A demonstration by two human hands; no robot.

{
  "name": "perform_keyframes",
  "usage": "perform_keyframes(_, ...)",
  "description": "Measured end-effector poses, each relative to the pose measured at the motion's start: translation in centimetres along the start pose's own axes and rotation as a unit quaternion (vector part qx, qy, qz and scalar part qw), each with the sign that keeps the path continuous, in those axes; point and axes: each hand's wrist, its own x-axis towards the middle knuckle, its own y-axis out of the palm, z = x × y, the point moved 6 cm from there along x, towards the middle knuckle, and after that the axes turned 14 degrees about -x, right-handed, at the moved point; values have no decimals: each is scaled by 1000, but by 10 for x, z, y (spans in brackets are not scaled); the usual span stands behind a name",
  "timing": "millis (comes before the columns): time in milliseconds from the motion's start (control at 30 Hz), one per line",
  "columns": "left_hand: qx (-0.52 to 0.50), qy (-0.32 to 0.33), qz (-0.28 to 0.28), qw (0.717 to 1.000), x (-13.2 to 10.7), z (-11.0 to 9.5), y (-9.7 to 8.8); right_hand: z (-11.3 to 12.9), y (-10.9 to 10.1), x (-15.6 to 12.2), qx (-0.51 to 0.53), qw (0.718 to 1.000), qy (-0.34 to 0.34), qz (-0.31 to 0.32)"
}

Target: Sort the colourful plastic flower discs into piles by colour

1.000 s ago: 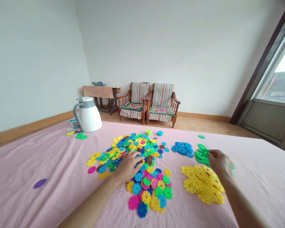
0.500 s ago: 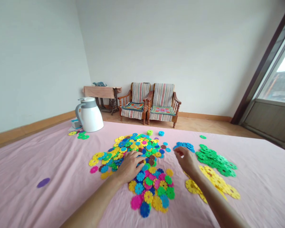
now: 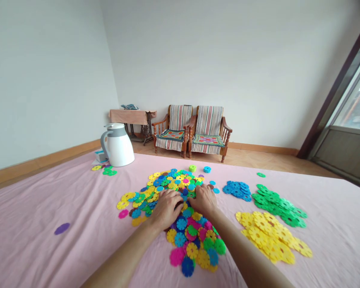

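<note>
A mixed pile of coloured flower-shaped plastic discs [image 3: 195, 240] lies on the pink cloth [image 3: 48, 192] in front of me. My left hand [image 3: 166, 208] rests on the pile's middle, fingers spread flat over the discs. Right beside it, my right hand [image 3: 204, 200] lies on the same pile with its fingers stretched forward onto the discs; nothing shows in its grasp. To the right are sorted heaps: blue discs [image 3: 237, 189], green discs [image 3: 279, 204] and yellow discs [image 3: 273, 238].
A white jug [image 3: 118, 145] stands at the back left with a few green and yellow discs [image 3: 106, 171] beside it. One purple disc [image 3: 62, 228] lies alone at the left. Two wooden armchairs [image 3: 192, 130] and a small table [image 3: 132, 118] stand by the far wall.
My right hand has left the green heap and swung left across the blue heap onto the mixed pile, next to my left hand. The left hand has barely moved.
</note>
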Motion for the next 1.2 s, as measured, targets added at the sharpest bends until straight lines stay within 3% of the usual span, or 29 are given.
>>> perform_keyframes(300, -3, -2, 4, 1000, 0, -1, -1, -3, 5, 10, 77, 997, 23, -5)
perform_keyframes(400, -6, -1, 8, 1000, -1, 0, 0, -18, -1, 7, 129, 991, 29, -27)
perform_keyframes(500, -10, -4, 8, 1000, -1, 2, 1, -59, -12, 0, 164, 982, 68, -62)
perform_keyframes(767, -9, -12, 6, 1000, 2, 1, -1, -232, -46, -42, 128, 940, 287, -137)
perform_keyframes(933, -4, -11, 3, 1000, 2, 2, 0, -289, -50, -71, 80, 909, 377, -161)
perform_keyframes(1067, -2, -12, 1, 1000, 1, 3, 0, -286, -50, -73, 26, 906, 373, -200)
perform_keyframes(1200, -4, -11, 3, 1000, 1, 4, 1, -229, -51, -55, 74, 942, 253, -209)
